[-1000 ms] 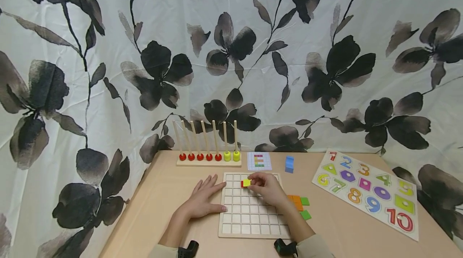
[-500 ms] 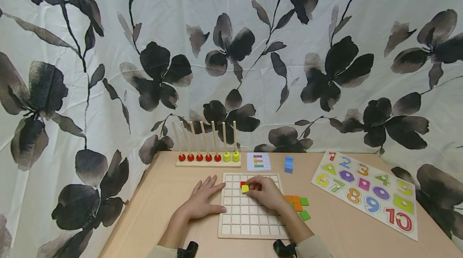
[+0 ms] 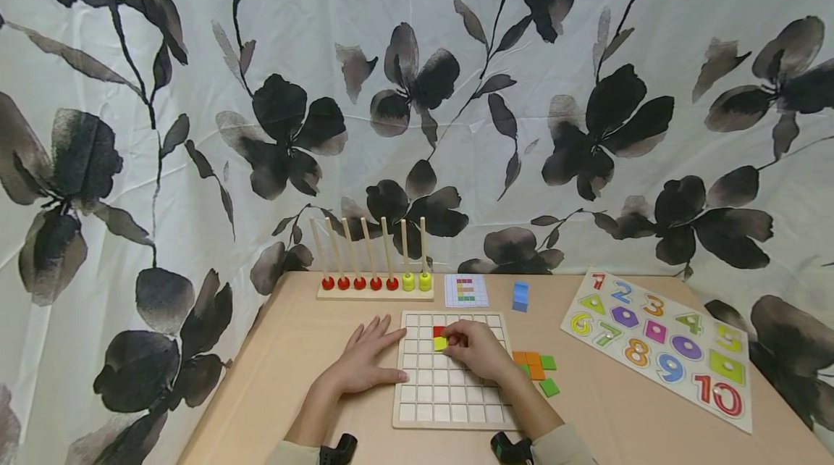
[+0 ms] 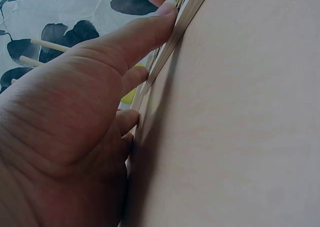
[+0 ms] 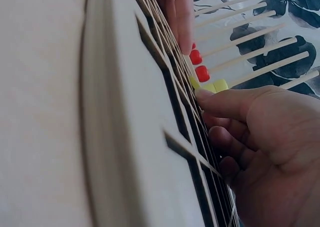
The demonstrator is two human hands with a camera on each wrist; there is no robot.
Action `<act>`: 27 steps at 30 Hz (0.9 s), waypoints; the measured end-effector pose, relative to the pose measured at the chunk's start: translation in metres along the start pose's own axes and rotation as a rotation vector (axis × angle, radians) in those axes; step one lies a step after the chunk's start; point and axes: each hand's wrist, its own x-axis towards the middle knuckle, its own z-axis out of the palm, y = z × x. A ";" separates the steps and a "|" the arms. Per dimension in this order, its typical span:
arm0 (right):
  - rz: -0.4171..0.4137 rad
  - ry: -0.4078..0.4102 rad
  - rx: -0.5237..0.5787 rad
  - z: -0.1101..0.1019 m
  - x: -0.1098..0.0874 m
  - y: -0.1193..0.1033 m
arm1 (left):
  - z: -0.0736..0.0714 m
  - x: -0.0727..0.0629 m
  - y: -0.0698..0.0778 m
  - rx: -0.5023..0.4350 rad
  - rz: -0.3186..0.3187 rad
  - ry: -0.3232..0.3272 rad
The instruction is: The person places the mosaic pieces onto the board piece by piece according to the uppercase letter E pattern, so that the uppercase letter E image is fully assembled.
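A white gridded board (image 3: 441, 396) with a wooden frame lies in the middle of the table in the head view. My right hand (image 3: 481, 350) pinches a yellow square tile (image 3: 440, 344) over the grid, just below a red square tile (image 3: 439, 332) in an upper cell. In the right wrist view the thumb presses against the yellow tile (image 5: 194, 83), while the other fingers curl beneath. My left hand (image 3: 366, 360) lies spread beside the board, thumb and index fingertip at its left edge. The left wrist view shows that thumb (image 4: 145, 34) along the wooden rim.
Orange tiles (image 3: 536, 365) and green tiles (image 3: 549, 387) lie right of the board. Behind it are a pattern card (image 3: 466, 291), blue pieces (image 3: 520, 297) and a peg rack (image 3: 376, 293) with red and yellow beads. A number puzzle board (image 3: 658, 349) lies at the right.
My right hand has brought the yellow tile down from over the red tile to the cell just below it. The red tile is now more exposed. My left hand has stayed in place.
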 end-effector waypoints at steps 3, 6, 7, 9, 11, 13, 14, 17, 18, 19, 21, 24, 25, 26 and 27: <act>-0.015 0.003 -0.005 0.000 0.000 -0.001 | 0.000 0.001 0.000 0.007 0.001 0.001; -0.016 0.008 -0.006 0.001 0.000 0.000 | 0.000 0.001 -0.001 0.009 0.001 0.003; -0.017 0.010 -0.006 0.001 0.000 0.000 | 0.000 0.001 -0.001 0.010 0.000 0.004; -0.010 0.012 -0.004 0.002 0.000 0.000 | 0.000 0.001 -0.001 0.008 -0.002 0.004; -0.009 0.012 -0.003 0.002 0.000 0.000 | 0.001 0.001 -0.001 0.007 -0.004 0.002; -0.012 0.012 -0.006 0.002 0.000 0.000 | 0.000 0.001 0.000 0.004 -0.005 0.000; -0.012 0.013 -0.008 0.002 0.000 0.000 | 0.000 0.000 0.000 0.001 -0.005 0.000; -0.012 0.015 -0.014 0.002 -0.001 -0.001 | 0.000 0.000 0.001 -0.003 -0.003 -0.002; -0.016 0.015 -0.017 0.002 -0.001 -0.001 | 0.000 0.000 0.001 -0.005 -0.003 -0.002; -0.021 0.015 -0.020 0.002 -0.001 -0.001 | 0.000 0.000 0.001 -0.006 -0.001 -0.001; -0.024 0.016 -0.029 0.002 0.000 -0.001 | 0.000 0.000 0.000 -0.009 0.002 0.000; -0.042 0.019 -0.049 0.002 0.000 -0.002 | 0.001 0.000 -0.002 0.001 0.011 0.006; -0.047 0.021 -0.054 0.002 0.000 -0.001 | 0.001 0.000 -0.003 0.004 0.014 0.009; -0.053 0.023 -0.059 0.001 0.000 -0.001 | 0.002 0.000 -0.004 0.006 0.017 0.011; -0.058 0.024 -0.062 0.001 0.000 -0.001 | 0.002 0.000 -0.004 0.008 0.019 0.013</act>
